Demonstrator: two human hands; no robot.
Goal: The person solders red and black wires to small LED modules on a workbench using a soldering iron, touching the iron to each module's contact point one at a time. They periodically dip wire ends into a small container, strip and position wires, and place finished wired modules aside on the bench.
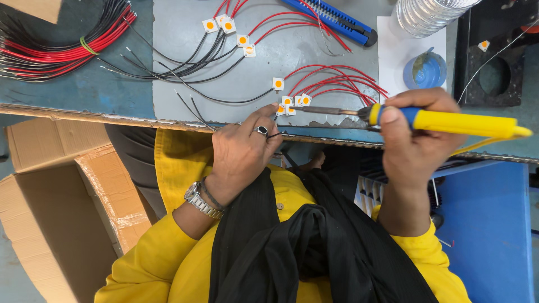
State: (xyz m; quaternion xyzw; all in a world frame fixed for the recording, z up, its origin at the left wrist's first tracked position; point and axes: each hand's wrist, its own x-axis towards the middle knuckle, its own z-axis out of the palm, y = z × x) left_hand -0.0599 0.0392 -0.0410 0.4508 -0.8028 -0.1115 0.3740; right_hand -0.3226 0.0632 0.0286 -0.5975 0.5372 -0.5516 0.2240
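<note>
A worker's right hand (412, 143) grips a yellow-handled soldering iron (443, 119), its long axis running level, the tip pointing left at a small white LED chip (281, 109) near the bench edge (112, 115). The left hand (241, 151), fingers curled, pins a thin black wire (275, 134) just beside that chip.

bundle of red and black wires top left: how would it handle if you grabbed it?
The wire bundle would probably stay together, since a green band ties it. Its thin strands look floppy, so the loose ends would likely droop and fan out. It seems light and unlikely to roll.
</note>
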